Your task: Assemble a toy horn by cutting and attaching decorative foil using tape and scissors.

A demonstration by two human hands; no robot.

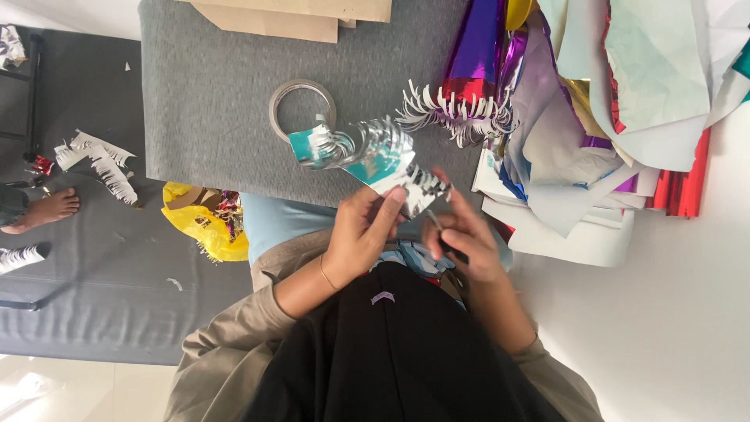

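My left hand (pixel 361 234) pinches a strip of teal and silver foil paper (pixel 367 156) cut into a fringe; the strip curls away over the grey cushion (pixel 219 101). My right hand (pixel 461 238) is blurred, close beside the strip's near end, and grips a thin dark tool (pixel 442 234), seemingly scissors. The hands sit just above my lap, almost touching each other.
A clear tape roll (pixel 301 101) lies on the cushion. A purple foil cone with red and white fringe (pixel 469 70) rests against a pile of coloured papers (pixel 609 117) at right. Yellow scraps (pixel 199 223) and white fringe strips (pixel 101 164) lie at left, near another person's foot (pixel 47 209).
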